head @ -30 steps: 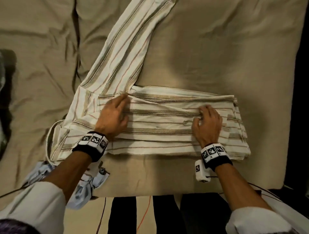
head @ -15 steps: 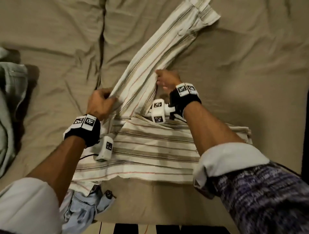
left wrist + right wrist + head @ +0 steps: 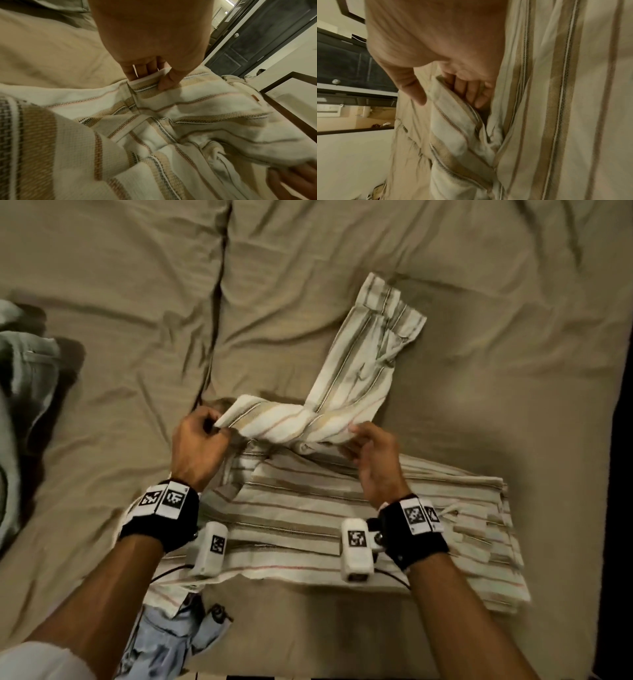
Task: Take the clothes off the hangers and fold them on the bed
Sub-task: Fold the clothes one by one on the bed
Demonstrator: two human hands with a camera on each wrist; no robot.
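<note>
A cream shirt with tan and red stripes (image 3: pixel 329 522) lies partly folded near the front edge of the bed (image 3: pixel 120 302). Its sleeve (image 3: pixel 363 364) runs up and to the right, cuff farthest from me, and is bent over at the near end. My left hand (image 3: pixel 200 436) pinches the left end of that fold (image 3: pixel 149 79) between thumb and fingers. My right hand (image 3: pixel 366 450) holds the fold's right end, thumb on top and fingers beneath (image 3: pixel 447 94). The fold is lifted just above the shirt body.
A pale green garment (image 3: pixel 20 392) lies at the bed's left edge. A light blue garment (image 3: pixel 164 642) pokes out under the striped shirt at the front. A seam (image 3: pixel 219 285) splits the tan bedding. A dark door (image 3: pixel 257 40) stands beyond the bed.
Both hands left the flat shirt body, took hold of the sleeve near the shoulder, and have folded its near part over toward the shirt. The sleeve now looks shorter on the bed.
</note>
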